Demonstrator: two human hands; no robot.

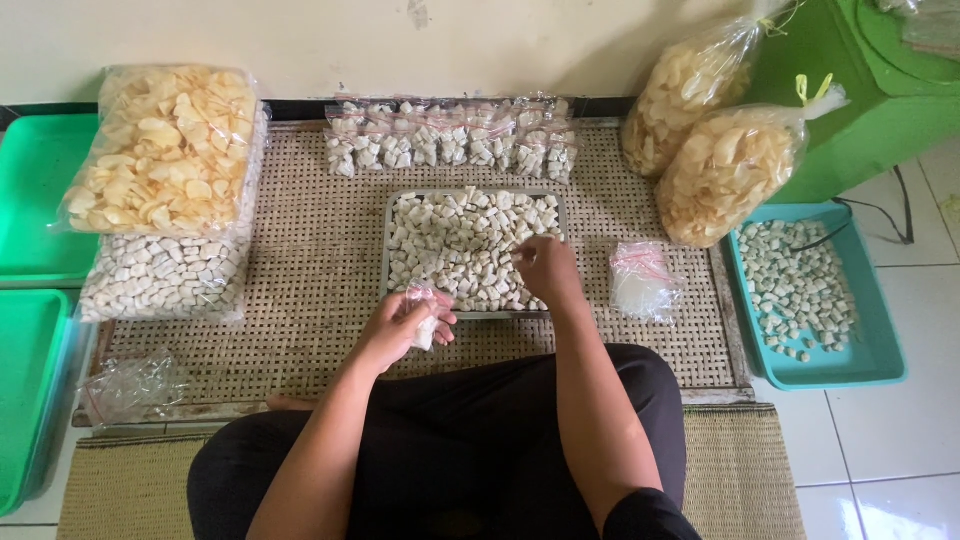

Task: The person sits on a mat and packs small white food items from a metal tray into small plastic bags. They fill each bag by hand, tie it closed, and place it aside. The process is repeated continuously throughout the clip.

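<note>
I sit cross-legged on a woven mat (310,240). My left hand (395,328) holds a small clear zip bag (425,315) with a few white pieces inside, just in front of a metal tray (385,255). The tray is full of several small white cracker pieces (450,240). Over the tray's right side, my right hand (545,268) pinches pieces with the fingers closed. Behind the tray lies a row of filled small bags (450,145).
A stack of empty small bags (645,282) lies right of the tray. Large bags of chips (165,150) and white pieces (165,275) sit left; two more chip bags (725,170) lean right. A teal tray (880,340) holds pieces; green trays (35,200) stand far left.
</note>
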